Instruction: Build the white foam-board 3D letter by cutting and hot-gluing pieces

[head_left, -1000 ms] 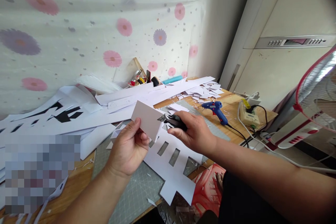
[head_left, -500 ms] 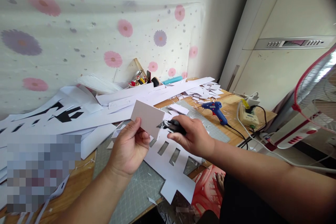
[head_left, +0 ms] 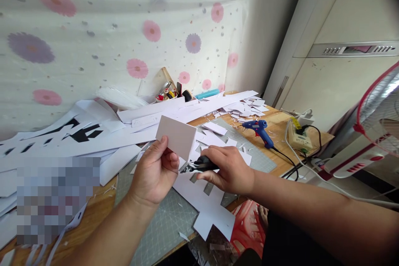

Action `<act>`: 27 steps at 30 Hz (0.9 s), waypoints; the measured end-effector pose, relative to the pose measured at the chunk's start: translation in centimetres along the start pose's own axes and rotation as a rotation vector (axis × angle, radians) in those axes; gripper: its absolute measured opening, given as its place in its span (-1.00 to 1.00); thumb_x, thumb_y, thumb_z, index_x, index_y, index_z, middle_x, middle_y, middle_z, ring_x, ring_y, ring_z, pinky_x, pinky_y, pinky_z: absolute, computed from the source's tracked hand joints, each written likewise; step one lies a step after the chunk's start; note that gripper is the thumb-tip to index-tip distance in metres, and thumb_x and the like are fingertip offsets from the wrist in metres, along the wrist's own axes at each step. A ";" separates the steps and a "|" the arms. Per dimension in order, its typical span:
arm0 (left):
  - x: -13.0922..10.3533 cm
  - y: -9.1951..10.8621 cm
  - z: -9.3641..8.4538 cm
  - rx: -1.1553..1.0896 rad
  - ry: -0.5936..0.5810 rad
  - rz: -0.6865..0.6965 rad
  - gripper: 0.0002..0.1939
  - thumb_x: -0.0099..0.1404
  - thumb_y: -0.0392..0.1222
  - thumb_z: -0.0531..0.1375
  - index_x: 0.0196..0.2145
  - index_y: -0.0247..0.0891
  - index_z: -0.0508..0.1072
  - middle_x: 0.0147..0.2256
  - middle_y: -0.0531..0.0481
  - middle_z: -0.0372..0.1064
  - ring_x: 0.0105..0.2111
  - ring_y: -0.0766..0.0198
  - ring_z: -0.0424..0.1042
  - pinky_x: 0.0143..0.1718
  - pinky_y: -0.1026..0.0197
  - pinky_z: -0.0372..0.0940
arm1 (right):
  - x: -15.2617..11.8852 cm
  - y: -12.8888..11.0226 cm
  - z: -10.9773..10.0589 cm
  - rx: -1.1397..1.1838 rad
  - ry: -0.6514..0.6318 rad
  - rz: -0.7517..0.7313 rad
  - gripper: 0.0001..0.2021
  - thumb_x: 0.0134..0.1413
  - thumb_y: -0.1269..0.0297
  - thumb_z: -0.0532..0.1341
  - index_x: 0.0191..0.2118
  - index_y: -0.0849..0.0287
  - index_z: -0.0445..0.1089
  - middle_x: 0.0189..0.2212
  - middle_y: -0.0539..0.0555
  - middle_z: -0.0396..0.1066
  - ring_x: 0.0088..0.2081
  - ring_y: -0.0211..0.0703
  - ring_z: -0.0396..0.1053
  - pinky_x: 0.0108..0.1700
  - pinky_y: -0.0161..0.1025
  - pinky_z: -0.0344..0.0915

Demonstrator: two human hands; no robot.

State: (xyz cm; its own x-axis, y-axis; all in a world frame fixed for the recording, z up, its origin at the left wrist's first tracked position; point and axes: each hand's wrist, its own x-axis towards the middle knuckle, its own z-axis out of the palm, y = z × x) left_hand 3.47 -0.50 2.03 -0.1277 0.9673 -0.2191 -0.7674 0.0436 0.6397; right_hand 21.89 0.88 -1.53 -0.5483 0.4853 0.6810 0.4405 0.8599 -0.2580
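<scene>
My left hand (head_left: 156,170) pinches a small white rectangular board (head_left: 176,136) by its lower left corner, thumb in front, holding it tilted above the table. In my right hand (head_left: 229,168) is a black-handled cutting tool (head_left: 201,164) with a pointed metal tip; its exact kind is hard to make out. The tip is by the board's lower right corner, and I cannot tell whether it touches. Beneath both hands, a white cut-out sheet with slots (head_left: 212,212) rests on a grey-green cutting mat (head_left: 149,232) and overhangs the front edge.
A blue hot glue gun (head_left: 260,131) lies on the right, its cord running off the table. White scraps (head_left: 243,108) pile up behind it. Long white sheets (head_left: 93,149) cover the left side. A power strip (head_left: 299,137) and a fan (head_left: 380,108) stand at right.
My right hand has moved the tool down along the board's right edge to its lower corner. The left hand still holds the board. The view has shifted slightly.
</scene>
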 end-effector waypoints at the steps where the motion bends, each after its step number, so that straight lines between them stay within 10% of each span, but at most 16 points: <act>1: 0.0 -0.1 0.0 0.002 0.010 -0.002 -0.85 0.31 -0.40 0.11 -0.38 -0.35 0.47 -0.62 0.09 0.39 -0.75 0.49 0.32 -0.75 0.50 0.27 | 0.1 0.1 -0.2 0.006 0.034 -0.002 -0.55 0.22 -0.16 0.01 -0.29 0.18 0.28 -0.51 0.03 0.36 -0.51 -0.27 0.28 -0.47 -0.34 0.13; 7: -0.1 -0.5 0.4 0.009 0.025 -0.013 -0.78 0.33 -0.43 0.06 -0.40 -0.35 0.47 -0.59 0.05 0.44 -0.77 0.50 0.31 -0.77 0.52 0.23 | 1.1 0.8 -1.6 -0.074 0.216 0.115 -0.57 0.22 -0.13 0.03 -0.24 0.20 0.31 -0.50 0.04 0.38 -0.50 -0.26 0.30 -0.46 -0.33 0.16; 21: -0.4 -0.1 0.3 -0.015 0.000 -0.029 -0.78 0.35 -0.42 0.04 -0.34 -0.37 0.47 -0.50 0.01 0.50 -0.76 0.52 0.31 -0.74 0.51 0.28 | -0.1 0.0 -0.2 0.062 0.046 -0.004 -0.56 0.21 -0.15 0.02 -0.32 0.18 0.28 -0.52 0.02 0.36 -0.52 -0.29 0.26 -0.48 -0.35 0.14; 27: -0.3 -0.4 0.4 0.006 0.014 -0.029 -0.76 0.35 -0.43 0.03 -0.37 -0.37 0.48 -0.59 0.04 0.46 -0.77 0.50 0.31 -0.77 0.51 0.24 | 1.0 0.5 -1.3 -0.030 0.242 0.089 -0.58 0.21 -0.12 0.05 -0.24 0.20 0.30 -0.50 0.04 0.38 -0.50 -0.27 0.30 -0.45 -0.34 0.17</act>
State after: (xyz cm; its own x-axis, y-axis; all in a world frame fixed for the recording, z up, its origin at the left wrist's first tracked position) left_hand 4.08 -0.75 2.12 -0.1142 0.9620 -0.2479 -0.7675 0.0730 0.6369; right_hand 22.46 1.55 -0.14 -0.3223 0.5039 0.8014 0.5022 0.8086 -0.3065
